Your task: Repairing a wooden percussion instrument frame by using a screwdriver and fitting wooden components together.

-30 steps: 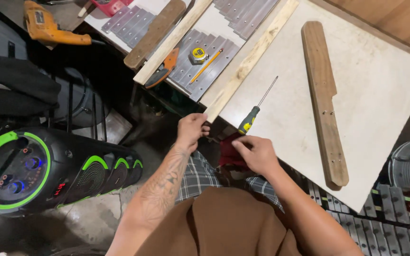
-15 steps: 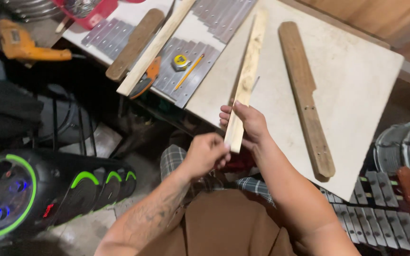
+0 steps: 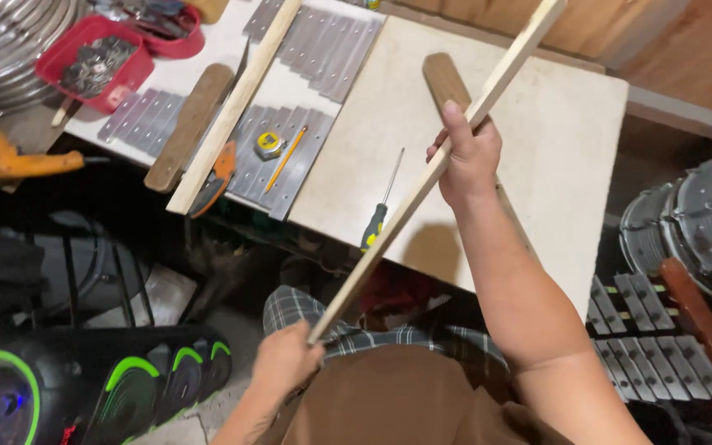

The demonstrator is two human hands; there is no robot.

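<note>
A long thin pale wooden strip (image 3: 405,206) runs diagonally from my lap up to the top of the view. My right hand (image 3: 466,155) grips it near the middle, above the white board (image 3: 554,140). My left hand (image 3: 284,361) holds its lower end close to my knee. Under the strip, a screwdriver (image 3: 379,216) with a green and black handle lies on the board. A dark wooden bar (image 3: 442,78) lies on the board behind my right hand, partly hidden by it.
Another pale wooden strip (image 3: 232,107), a brown wooden bar (image 3: 189,125), grey metal bars (image 3: 319,45), a tape measure (image 3: 269,146) and a pencil (image 3: 286,158) lie on the table at left. A red tray (image 3: 92,62), an orange drill (image 3: 6,156), a black-green speaker (image 3: 84,387) and a drum (image 3: 698,222) surround me.
The strip has been lifted off the board and now hangs tilted in both hands. My right hand slid up it and my left hand dropped to its lower end.
</note>
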